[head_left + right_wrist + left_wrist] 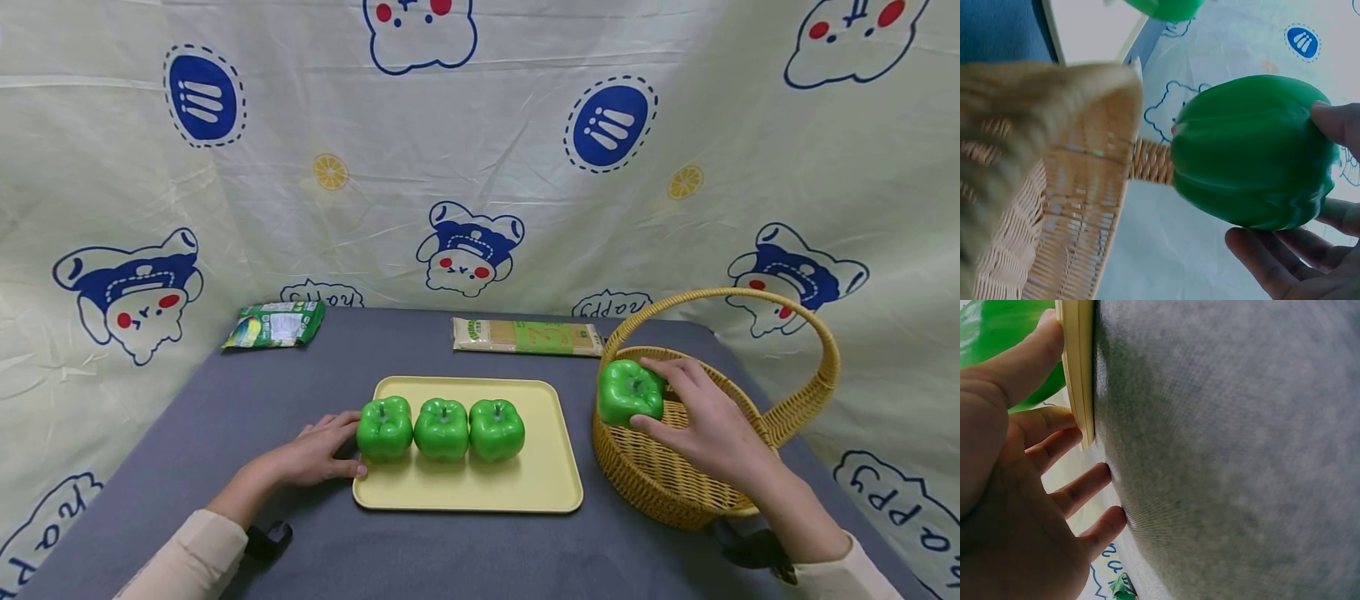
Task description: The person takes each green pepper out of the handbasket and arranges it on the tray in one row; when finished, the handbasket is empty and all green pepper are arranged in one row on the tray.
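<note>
In the head view my right hand (pixel 712 417) holds a green bell pepper (pixel 630 393) over the left part of a wicker basket (pixel 637 492). The right wrist view shows the thumb on one side of this pepper (pixel 1250 150) and the fingers on the other. My left hand (pixel 322 450) rests at the left edge of a pale yellow tray (pixel 480 492). Its thumb and forefinger touch the tray's rim (pixel 1077 369) in the left wrist view, and the other fingertips reach the cloth. Three green bell peppers (pixel 385 427) stand in a row on the tray, the leftmost beside my left fingers.
A green packet (pixel 275 324) lies at the back left of the grey-covered table (pixel 315 542). A long package with a green label (pixel 525 337) lies behind the tray. The basket's tall handle (pixel 821 367) arches above my right hand. A printed curtain (pixel 495 142) hangs behind.
</note>
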`<state>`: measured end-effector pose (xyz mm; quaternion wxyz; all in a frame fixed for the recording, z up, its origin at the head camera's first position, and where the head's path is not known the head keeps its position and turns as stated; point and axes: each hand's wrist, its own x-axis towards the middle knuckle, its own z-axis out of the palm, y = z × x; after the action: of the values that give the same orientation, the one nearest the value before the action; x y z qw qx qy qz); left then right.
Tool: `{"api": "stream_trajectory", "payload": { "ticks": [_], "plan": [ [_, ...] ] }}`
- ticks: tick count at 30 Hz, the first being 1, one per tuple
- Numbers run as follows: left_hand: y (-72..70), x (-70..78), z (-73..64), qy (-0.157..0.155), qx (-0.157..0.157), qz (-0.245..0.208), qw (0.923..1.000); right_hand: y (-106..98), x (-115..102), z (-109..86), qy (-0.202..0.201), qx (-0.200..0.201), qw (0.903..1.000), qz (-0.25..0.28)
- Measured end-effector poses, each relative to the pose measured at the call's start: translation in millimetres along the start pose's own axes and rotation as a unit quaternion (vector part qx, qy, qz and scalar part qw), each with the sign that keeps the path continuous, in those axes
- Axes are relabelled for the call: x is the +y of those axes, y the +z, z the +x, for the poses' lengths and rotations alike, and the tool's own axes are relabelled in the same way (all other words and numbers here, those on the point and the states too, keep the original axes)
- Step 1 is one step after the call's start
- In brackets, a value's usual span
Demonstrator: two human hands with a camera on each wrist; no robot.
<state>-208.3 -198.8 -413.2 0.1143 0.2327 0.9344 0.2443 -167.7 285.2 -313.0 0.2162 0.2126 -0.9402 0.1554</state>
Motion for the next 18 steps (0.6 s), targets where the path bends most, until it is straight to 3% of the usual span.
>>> {"api": "stream_trajectory", "payload": {
  "ticks": [10,18],
  "plan": [
    [0.2,0.7,-0.9,0.000,0.003,0.001,1.0000,22,-11,-0.7,-0.039,0.034,0.9985,0.019],
    [0.3,0.7,-1.0,0.001,0.002,-0.001,1.0000,40,-16,0.9,-0.017,-0.007,0.9992,0.034]
  ]
}}
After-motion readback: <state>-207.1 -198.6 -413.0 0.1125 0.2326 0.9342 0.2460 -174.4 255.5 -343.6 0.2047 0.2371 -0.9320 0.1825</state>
